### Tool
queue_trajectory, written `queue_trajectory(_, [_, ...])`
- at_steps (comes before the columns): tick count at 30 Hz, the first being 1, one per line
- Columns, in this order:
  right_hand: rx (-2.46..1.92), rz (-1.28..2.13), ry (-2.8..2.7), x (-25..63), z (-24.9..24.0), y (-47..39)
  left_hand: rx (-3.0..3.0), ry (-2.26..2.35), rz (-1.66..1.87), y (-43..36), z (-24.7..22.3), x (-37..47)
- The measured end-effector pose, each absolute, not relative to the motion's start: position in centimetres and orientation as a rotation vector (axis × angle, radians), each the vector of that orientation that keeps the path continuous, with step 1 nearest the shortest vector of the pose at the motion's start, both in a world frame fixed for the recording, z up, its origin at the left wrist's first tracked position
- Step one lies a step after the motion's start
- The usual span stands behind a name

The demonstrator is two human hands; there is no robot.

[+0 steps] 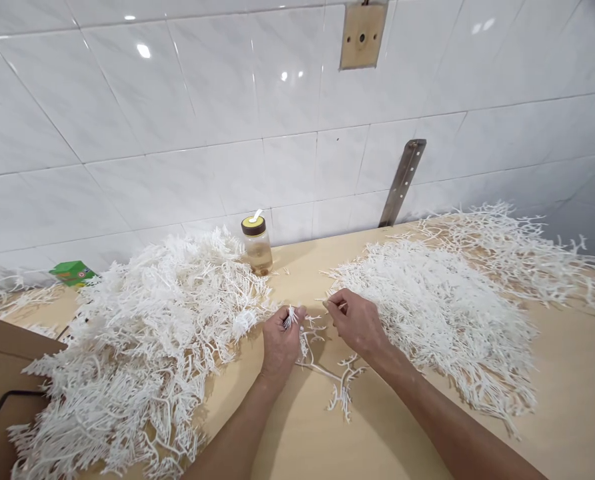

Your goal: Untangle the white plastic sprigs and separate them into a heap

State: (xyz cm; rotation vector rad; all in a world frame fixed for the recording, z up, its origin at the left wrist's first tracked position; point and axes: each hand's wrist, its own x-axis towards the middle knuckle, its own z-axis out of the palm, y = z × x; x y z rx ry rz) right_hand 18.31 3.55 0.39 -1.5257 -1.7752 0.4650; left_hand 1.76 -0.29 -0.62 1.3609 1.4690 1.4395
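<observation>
My left hand is closed around white branched plastic sprigs, whose thin tips fan out between thumb and fingers. Just right of it, a white branched stem with curled twigs reaches down over the table; whether it joins the held sprigs is hidden. My right hand is pinched closed a short way to the right, at the edge of a heap of white sprigs. A thin pale bit shows by its fingertips, too small to make out. On the left lies a taller, looser heap of white branched pieces.
A clear jar with a dark-rimmed yellow lid stands near the tiled wall. More white stems spread at the back right. A green box and a brown carton are at left. A metal bracket leans up the wall.
</observation>
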Motion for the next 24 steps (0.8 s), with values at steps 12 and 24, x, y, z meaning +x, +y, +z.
queue_trajectory(12, [-1.393, 0.982, -1.906, 16.4, 3.1, 0.7, 1.402, 1.51, 1.462, -0.1, -1.4, 1.8])
queue_trajectory(24, [-1.439, 0.502, -2.002, 15.8, 0.9, 1.5, 1.496, 1.556, 1.461, -0.8, -0.4, 2.1])
